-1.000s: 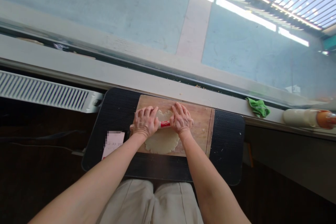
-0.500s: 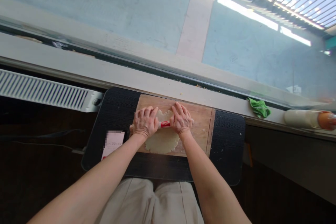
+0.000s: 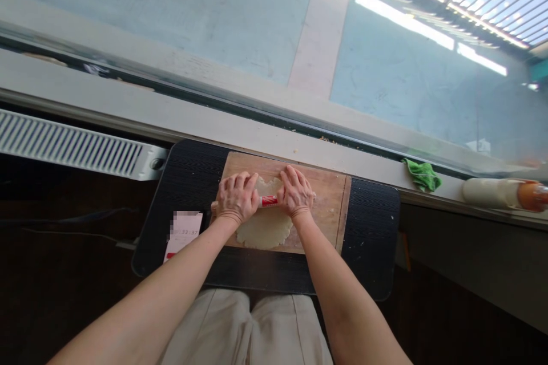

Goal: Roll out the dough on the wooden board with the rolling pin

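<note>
Both hands are on a rolling pin (image 3: 269,201) that lies across a flat sheet of dough (image 3: 263,229). Its middle shows a red and white label between the hands. My left hand (image 3: 236,197) is wrapped over the pin's left part, and my right hand (image 3: 295,191) grips the right part, fingers curled over it. The dough has ragged edges and shows both beyond the pin and on the near side. Under it is a wooden board (image 3: 327,205). The parts of the pin beneath the palms are hidden.
The board rests on a small black table (image 3: 370,239). A phone (image 3: 184,234) with a timer lies at its left. Beyond runs a windowsill (image 3: 252,130) with crumbs, a green cloth (image 3: 422,175) and a white bottle (image 3: 490,193). A radiator (image 3: 85,142) stands left.
Almost nothing differs. The view has shifted very slightly, and both hands stay on the rolling pin at the same place over the dough.
</note>
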`<state>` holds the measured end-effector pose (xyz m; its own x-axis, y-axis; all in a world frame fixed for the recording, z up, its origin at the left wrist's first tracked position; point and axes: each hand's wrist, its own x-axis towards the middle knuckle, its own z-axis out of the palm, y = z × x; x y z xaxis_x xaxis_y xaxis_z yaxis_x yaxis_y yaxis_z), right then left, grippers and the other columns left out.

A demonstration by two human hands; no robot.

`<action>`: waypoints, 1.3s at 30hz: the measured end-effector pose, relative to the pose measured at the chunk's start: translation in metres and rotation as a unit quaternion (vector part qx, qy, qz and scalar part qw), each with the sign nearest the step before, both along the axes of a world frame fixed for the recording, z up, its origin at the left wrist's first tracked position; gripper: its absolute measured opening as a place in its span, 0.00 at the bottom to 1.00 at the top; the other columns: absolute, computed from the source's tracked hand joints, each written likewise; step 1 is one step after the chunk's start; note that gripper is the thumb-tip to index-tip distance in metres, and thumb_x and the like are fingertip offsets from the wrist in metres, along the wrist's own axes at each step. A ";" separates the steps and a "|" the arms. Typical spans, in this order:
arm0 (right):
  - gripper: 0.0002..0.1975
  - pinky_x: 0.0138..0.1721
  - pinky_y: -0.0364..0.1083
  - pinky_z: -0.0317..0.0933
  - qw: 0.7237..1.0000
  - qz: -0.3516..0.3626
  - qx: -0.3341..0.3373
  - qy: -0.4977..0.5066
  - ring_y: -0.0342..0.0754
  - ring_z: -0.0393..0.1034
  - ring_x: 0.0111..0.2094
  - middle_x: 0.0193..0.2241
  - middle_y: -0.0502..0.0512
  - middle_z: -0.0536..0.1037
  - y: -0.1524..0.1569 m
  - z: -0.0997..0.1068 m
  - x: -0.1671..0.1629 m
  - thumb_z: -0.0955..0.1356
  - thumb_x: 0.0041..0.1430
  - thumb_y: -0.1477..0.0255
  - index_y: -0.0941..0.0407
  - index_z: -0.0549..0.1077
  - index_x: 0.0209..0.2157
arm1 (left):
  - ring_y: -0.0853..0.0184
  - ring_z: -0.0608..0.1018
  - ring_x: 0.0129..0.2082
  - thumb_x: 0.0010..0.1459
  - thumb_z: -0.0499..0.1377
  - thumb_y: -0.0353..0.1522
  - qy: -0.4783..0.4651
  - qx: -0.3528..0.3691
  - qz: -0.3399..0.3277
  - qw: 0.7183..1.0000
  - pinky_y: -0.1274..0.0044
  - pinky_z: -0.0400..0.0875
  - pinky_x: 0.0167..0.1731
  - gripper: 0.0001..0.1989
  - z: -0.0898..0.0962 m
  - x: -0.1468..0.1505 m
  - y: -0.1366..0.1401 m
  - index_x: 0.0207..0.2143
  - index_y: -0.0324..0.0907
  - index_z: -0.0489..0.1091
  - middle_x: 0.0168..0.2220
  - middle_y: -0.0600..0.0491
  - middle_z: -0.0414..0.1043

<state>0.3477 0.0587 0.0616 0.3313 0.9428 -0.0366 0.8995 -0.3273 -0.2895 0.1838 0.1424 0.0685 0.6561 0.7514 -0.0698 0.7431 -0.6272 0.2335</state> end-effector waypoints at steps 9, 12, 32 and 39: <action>0.25 0.61 0.52 0.50 1.000 -0.005 0.006 0.004 0.52 0.52 0.62 0.63 0.53 0.59 -0.003 0.000 -0.001 0.61 0.57 0.70 0.55 0.66 0.57 | 0.51 0.64 0.51 0.59 0.49 0.37 -0.002 -0.006 -0.003 1.000 0.59 0.54 0.51 0.24 0.005 0.000 -0.002 0.57 0.44 0.63 0.53 0.43 0.64; 0.25 0.61 0.51 0.50 1.000 -0.003 0.007 0.005 0.52 0.52 0.61 0.63 0.54 0.59 -0.004 -0.001 -0.001 0.62 0.57 0.70 0.55 0.66 0.57 | 0.51 0.64 0.51 0.59 0.49 0.37 -0.002 -0.003 -0.004 1.000 0.59 0.55 0.51 0.24 0.003 0.000 -0.003 0.57 0.44 0.63 0.54 0.43 0.64; 0.22 0.63 0.55 0.43 1.000 -0.001 0.014 0.001 0.54 0.52 0.61 0.60 0.57 0.62 0.014 0.005 0.008 0.62 0.58 0.70 0.54 0.67 0.55 | 0.52 0.65 0.48 0.58 0.50 0.36 -0.005 -0.001 -0.011 1.000 0.59 0.53 0.52 0.20 0.003 0.006 0.012 0.51 0.45 0.68 0.45 0.44 0.66; 0.24 0.63 0.57 0.42 1.000 -0.015 0.013 -0.006 0.54 0.51 0.61 0.62 0.57 0.59 -0.008 0.006 -0.003 0.62 0.58 0.71 0.55 0.66 0.56 | 0.53 0.64 0.51 0.58 0.50 0.35 -0.023 0.006 0.000 1.000 0.59 0.50 0.56 0.23 0.008 -0.002 -0.008 0.56 0.45 0.64 0.51 0.44 0.64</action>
<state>0.3444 0.0507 0.0672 0.3605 0.9327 -0.0080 0.8928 -0.3475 -0.2868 0.1820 0.1344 0.0761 0.6583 0.7522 -0.0306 0.7319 -0.6300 0.2595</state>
